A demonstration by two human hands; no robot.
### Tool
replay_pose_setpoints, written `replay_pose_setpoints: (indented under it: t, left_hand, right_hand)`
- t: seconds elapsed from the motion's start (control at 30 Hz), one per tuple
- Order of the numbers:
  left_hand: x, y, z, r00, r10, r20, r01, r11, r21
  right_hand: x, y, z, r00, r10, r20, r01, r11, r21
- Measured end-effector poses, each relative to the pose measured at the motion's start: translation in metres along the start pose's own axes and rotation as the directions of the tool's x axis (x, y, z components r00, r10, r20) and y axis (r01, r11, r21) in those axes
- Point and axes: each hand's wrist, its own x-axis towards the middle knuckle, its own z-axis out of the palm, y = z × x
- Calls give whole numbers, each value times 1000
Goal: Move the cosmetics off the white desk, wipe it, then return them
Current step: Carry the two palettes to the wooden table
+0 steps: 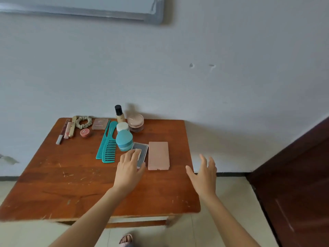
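Head view:
Table [53, 193]: brown wood, scratched, against the wall.
Left hand [129, 168]: lay palm-down on the near end of the grey palette [142, 151], fingers spread over it, thumb at its near corner; whether it gripped I could not tell.
Right hand [204, 172]: open, fingers apart, empty, at the table's right edge, well apart from the cosmetics.
Pink palette [158, 155]: flat, just right of the grey one.
Blue jar [124, 140]: just beyond the left hand's fingertips.
Combs [107, 143]: two teal ones left of the jar.
Bottle [119, 114]: upright at the back.
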Motion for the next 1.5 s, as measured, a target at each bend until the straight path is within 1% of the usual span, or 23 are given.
replay_pose_setpoints:
  t: [0.1, 0.17, 0.27, 0.37, 0.47, 0.53, 0.6, 0.7, 0.77, 0.83, 0.9, 0.97, 1.0, 1.13, 1.23, 1.27, 1.33, 1.4, 1.5]
  left_hand:
    - [-8, 16, 2, 992, 119, 49, -119, 993, -8]
    - [-11, 30, 3, 974, 201, 102, -196, 979, -51]
    - [-16, 59, 0, 918, 370, 141, -352, 926, -138]
    - [-30, 84, -10, 824, 544, 158, -509, 834, -214]
    - [-62, 91, -21, 722, 670, 174, -598, 731, -328]
    - [-90, 83, -26, 656, 731, 189, -632, 669, -392]
    - [-121, 69, -29, 576, 785, 228, -668, 613, -422]
    - [-171, 59, -31, 468, 832, 297, -697, 554, -455]
    - [-206, 60, -35, 393, 858, 331, -717, 511, -474]
    - [-242, 63, -40, 306, 891, 335, -744, 443, -500]
    - [-278, 67, -47, 217, 927, 307, -781, 353, -515]
    - [-320, 68, -54, 144, 950, 277, -796, 277, -538]
    - [-343, 67, -58, 114, 956, 269, -793, 250, -555]
    - [-449, 52, -74, 3, 971, 238, -777, 152, -611]
    - [-542, 31, -91, -75, 965, 251, -736, 116, -667]
    - [-572, 24, -96, -116, 963, 244, -721, 87, -687]
    - [-630, 14, -105, -216, 955, 205, -707, -8, -707]
    - [-679, 6, -113, -295, 937, 188, -704, -80, -706]
    - [-737, -3, -121, -347, 919, 187, -665, -100, -740]
  right_hand:
    - [-26, 15, -21, 995, 74, -62, -74, 997, -3]
    - [-49, 25, -37, 986, 121, -116, -122, 992, -5]
    - [-89, 39, -64, 945, 224, -236, -227, 974, 17]
    - [-141, 48, -84, 868, 321, -379, -336, 941, 27]
    - [-203, 50, -84, 774, 407, -486, -445, 895, 40]
    - [-249, 47, -75, 729, 447, -518, -504, 863, 36]
    - [-298, 41, -59, 699, 489, -522, -568, 823, 10]
    - [-373, 38, -44, 658, 527, -539, -653, 755, -59]
    - [-420, 37, -44, 609, 547, -575, -700, 711, -66]
    - [-466, 32, -51, 543, 564, -622, -742, 669, -41]
    - [-510, 26, -59, 466, 569, -678, -772, 635, 2]
    - [-557, 22, -62, 393, 552, -736, -771, 633, 63]
    - [-582, 21, -61, 368, 546, -753, -770, 633, 83]
    - [-699, 18, -52, 330, 591, -736, -816, 570, 92]
    - [-797, 13, -46, 284, 606, -743, -829, 545, 128]
    - [-827, 11, -45, 258, 600, -757, -828, 541, 147]
    - [-885, 8, -44, 208, 596, -776, -838, 517, 173]
    - [-934, 4, -40, 150, 633, -759, -867, 453, 206]
    - [-993, 5, -36, 100, 651, -752, -884, 405, 233]
